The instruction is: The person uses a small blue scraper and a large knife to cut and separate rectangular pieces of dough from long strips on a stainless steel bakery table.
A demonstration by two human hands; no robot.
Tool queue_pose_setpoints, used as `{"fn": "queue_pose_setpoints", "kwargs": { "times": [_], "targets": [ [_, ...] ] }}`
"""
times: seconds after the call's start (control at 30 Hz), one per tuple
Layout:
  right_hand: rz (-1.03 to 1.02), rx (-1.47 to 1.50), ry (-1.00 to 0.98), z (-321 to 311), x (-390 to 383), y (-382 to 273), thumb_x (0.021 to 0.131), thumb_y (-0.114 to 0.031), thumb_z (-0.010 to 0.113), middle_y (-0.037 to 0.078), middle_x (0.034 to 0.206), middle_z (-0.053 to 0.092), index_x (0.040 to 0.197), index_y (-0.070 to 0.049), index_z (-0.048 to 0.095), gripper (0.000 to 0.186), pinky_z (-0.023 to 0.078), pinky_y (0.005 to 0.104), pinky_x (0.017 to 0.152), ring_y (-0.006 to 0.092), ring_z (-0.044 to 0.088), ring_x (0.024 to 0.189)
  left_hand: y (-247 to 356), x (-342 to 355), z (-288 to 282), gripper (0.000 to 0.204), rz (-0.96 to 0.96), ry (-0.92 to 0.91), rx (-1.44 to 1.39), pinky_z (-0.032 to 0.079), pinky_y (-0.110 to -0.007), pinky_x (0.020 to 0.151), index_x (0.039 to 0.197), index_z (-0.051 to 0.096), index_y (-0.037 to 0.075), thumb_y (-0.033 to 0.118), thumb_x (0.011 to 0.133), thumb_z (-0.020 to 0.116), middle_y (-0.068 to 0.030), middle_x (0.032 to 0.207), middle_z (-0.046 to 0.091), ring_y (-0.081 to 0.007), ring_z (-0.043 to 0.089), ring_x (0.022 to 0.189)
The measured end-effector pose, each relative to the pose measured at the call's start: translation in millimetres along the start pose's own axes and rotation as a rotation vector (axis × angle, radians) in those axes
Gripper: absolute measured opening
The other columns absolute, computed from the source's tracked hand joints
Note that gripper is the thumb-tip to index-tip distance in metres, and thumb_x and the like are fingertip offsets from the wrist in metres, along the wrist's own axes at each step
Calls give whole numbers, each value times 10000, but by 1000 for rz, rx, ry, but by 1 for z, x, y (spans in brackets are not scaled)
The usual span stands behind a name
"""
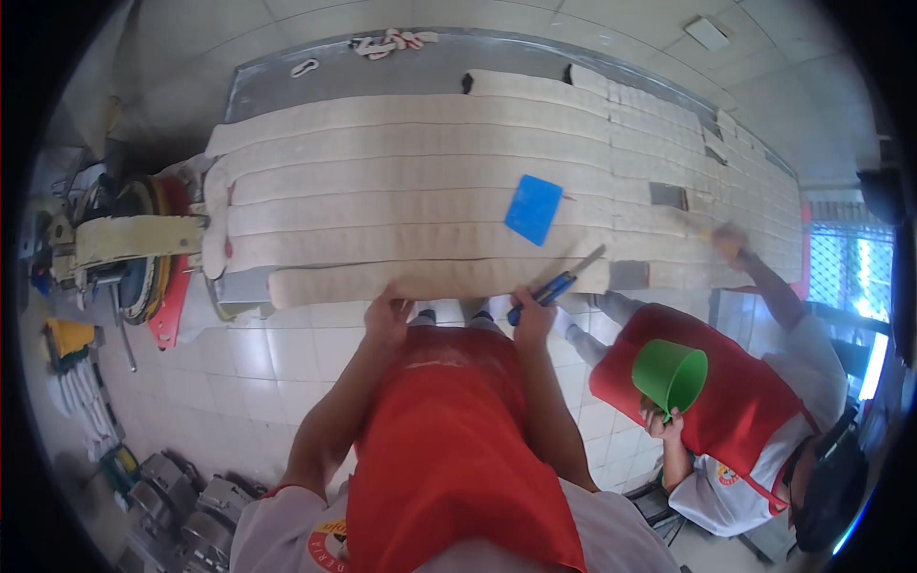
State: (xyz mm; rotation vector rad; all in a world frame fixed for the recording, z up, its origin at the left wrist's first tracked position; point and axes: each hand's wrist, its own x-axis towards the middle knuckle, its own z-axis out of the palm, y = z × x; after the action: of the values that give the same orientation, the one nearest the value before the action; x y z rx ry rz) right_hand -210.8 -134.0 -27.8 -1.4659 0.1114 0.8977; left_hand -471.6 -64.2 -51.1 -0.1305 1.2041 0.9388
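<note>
Long pale strips of what looks like raw dough (382, 186) lie side by side along a steel table (315, 86). The nearest strip (458, 279) is set a little apart along the front edge. My left hand (387, 315) is at that strip's front side, fingers bent over its edge and thumb against it. A blue-handled utility knife (556, 286) is in my right hand (533, 315), fingers wrapped round the handle. Its metal blade points up and right over the right part of the near strip. Beyond it, a blue flat scraper (534, 209) rests on the strips.
A co-worker in a red apron (659, 377) stands at my right, holding a green bucket (659, 371); their other hand (731, 244), blurred, is over the strips. Dough scraps (392, 43) lie at the table's back edge. A machine (143, 244) stands at the left end.
</note>
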Motion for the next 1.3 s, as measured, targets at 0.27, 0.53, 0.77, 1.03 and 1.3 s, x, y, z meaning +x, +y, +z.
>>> {"fn": "queue_pose_setpoints", "kwargs": {
  "times": [0.27,0.53,0.77,1.03,1.3],
  "targets": [
    [-48,-130,22,21,-10,-1,841,98,741,52,869,606,971,-38,541,275,567,297,676,178,644,710,129,23,-97,335,262,184,-181,543,-436,1069,1308,587,12,205,1040,641,-138,1294,662,-287,637,1223],
    [-48,-113,21,16,-13,-4,820,88,736,55,843,617,1008,-28,565,280,544,300,676,175,643,716,82,10,-62,317,226,-14,-107,485,-459,1134,1317,583,55,161,1027,653,-116,1282,655,-266,615,1237],
    [-53,-162,-53,13,-14,3,841,87,728,60,801,644,933,-31,574,215,544,302,650,178,657,684,-10,4,3,290,-105,-149,79,465,-440,1150,1284,594,18,125,1020,648,-100,1263,673,-243,620,1230],
    [-70,-155,0,-12,9,-11,806,91,766,74,853,645,995,-3,575,285,587,293,653,194,676,676,-50,2,53,355,-130,-175,170,453,-429,1167,1304,576,-8,152,1008,690,-116,1275,649,-250,616,1227],
    [-508,-527,357,-105,94,-61,790,-84,817,54,780,577,867,-42,610,225,476,391,686,212,578,687,-64,-10,75,349,-71,-12,187,458,-487,1149,1272,579,15,125,977,729,-97,1249,638,-242,613,1191]
  ]
}}
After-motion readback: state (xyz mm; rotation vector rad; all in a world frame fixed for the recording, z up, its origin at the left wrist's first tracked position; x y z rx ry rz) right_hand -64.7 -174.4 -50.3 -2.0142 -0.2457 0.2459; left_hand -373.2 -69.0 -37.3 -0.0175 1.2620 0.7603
